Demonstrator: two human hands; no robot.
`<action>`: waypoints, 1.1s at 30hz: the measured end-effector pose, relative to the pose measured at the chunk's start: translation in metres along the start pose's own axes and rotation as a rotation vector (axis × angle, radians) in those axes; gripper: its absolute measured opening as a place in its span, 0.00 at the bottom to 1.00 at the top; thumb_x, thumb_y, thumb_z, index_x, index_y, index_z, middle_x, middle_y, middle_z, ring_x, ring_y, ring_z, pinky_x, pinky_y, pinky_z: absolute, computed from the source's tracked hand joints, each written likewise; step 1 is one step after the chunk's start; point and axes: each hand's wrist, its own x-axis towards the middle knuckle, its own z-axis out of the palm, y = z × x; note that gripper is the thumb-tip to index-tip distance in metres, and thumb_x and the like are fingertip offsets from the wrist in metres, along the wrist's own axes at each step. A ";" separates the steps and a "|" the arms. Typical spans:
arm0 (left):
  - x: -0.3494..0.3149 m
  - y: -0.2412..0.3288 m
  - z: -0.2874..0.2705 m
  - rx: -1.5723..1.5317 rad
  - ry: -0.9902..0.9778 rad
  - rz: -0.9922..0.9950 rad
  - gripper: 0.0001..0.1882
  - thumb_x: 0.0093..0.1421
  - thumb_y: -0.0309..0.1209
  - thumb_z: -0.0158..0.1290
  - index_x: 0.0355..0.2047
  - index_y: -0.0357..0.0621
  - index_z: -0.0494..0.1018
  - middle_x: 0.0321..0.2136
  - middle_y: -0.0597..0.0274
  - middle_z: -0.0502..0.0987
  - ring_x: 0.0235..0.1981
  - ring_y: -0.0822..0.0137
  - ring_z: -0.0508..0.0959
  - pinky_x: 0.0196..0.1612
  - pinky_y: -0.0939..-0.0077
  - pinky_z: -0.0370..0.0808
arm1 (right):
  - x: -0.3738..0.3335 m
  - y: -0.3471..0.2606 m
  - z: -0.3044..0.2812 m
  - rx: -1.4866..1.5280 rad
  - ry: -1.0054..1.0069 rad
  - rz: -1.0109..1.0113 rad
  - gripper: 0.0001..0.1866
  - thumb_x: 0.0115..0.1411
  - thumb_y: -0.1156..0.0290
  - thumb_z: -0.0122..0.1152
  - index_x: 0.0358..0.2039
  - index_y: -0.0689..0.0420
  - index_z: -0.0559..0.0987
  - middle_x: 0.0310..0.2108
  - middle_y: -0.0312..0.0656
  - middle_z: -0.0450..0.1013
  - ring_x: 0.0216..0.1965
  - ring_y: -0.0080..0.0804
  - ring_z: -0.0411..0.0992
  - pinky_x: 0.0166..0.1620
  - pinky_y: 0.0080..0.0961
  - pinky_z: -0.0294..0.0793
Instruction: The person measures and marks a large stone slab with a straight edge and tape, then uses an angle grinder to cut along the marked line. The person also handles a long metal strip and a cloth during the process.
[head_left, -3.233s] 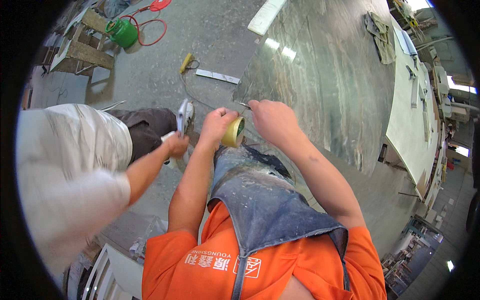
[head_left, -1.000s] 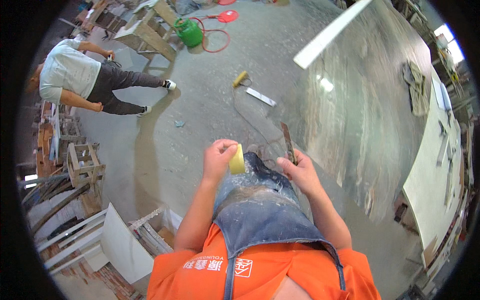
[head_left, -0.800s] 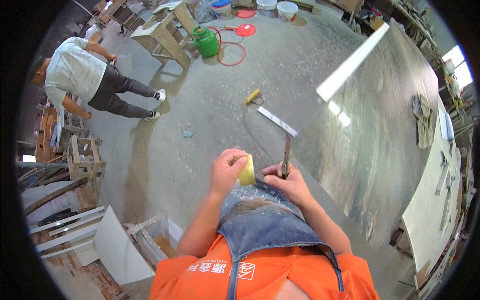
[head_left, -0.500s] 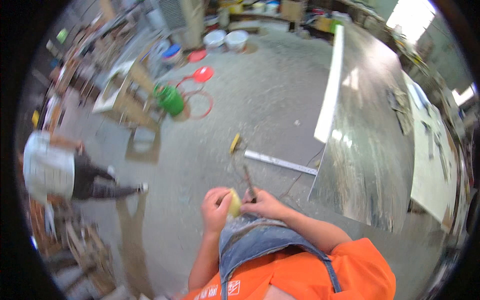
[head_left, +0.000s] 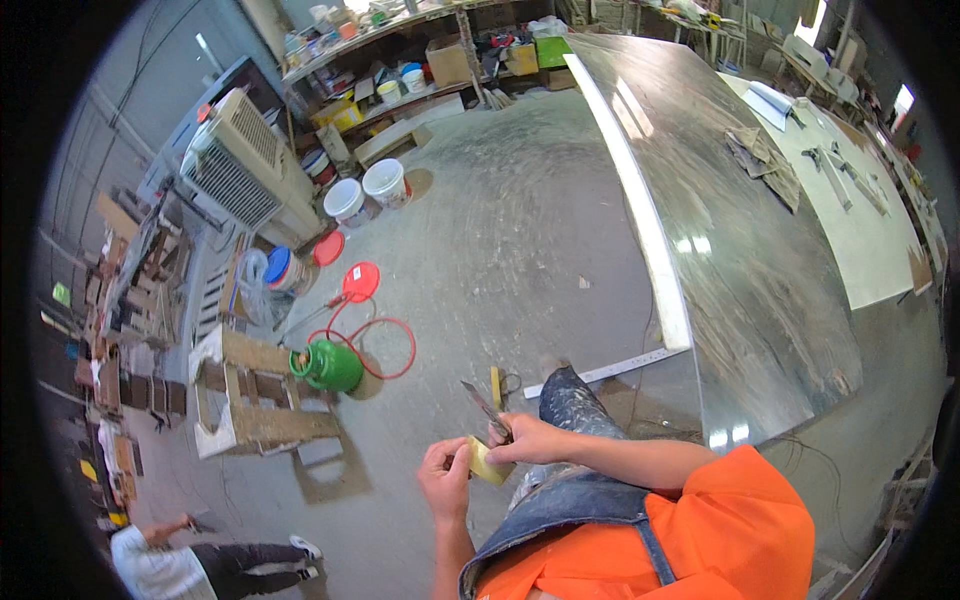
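Observation:
My left hand (head_left: 447,475) grips a pale yellow roll of tape (head_left: 486,463) by its edge, with the fingers curled round it. Close beside it, my right hand (head_left: 533,440) is closed on the handle of a knife (head_left: 482,404), whose long narrow blade points up and to the left, away from me. The right hand's fingertips touch the tape roll. Both hands are in front of my dusty dark apron (head_left: 560,510). On the floor just beyond them lie a small yellow tool (head_left: 495,385) and a long white straightedge (head_left: 610,370).
A large glossy stone slab (head_left: 740,240) stands to my right, with a cloth (head_left: 762,165) on it. To the left are a green gas cylinder (head_left: 332,366), its red hose (head_left: 412,345), a wooden stand (head_left: 265,390) and buckets (head_left: 384,182). Another person (head_left: 165,565) is at lower left.
My view has swung, so the slab, cylinder and buckets sit differently in it. The other person appears lower. My leg now shows forward, and both hands keep their holds.

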 end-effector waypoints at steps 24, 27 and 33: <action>0.674 0.164 0.259 -0.094 -0.459 0.053 0.06 0.61 0.26 0.62 0.33 0.33 0.84 0.31 0.59 0.80 0.29 0.71 0.77 0.32 0.77 0.74 | 0.383 -0.226 -0.452 -0.390 0.440 -0.200 0.15 0.59 0.66 0.64 0.42 0.60 0.76 0.32 0.54 0.76 0.34 0.53 0.77 0.39 0.42 0.75; 0.775 0.177 0.310 0.078 -0.513 0.128 0.07 0.60 0.27 0.62 0.31 0.34 0.83 0.29 0.60 0.80 0.27 0.71 0.77 0.32 0.76 0.74 | 0.440 -0.235 -0.513 -0.506 0.640 -0.261 0.15 0.59 0.65 0.65 0.44 0.58 0.78 0.35 0.55 0.78 0.38 0.57 0.78 0.40 0.45 0.76; 0.940 0.259 0.440 0.423 -0.750 0.753 0.10 0.61 0.30 0.62 0.25 0.38 0.79 0.25 0.53 0.78 0.25 0.57 0.77 0.31 0.65 0.72 | 0.496 -0.291 -0.639 -0.657 0.928 -0.232 0.10 0.56 0.72 0.67 0.39 0.56 0.80 0.37 0.47 0.80 0.39 0.50 0.78 0.43 0.42 0.75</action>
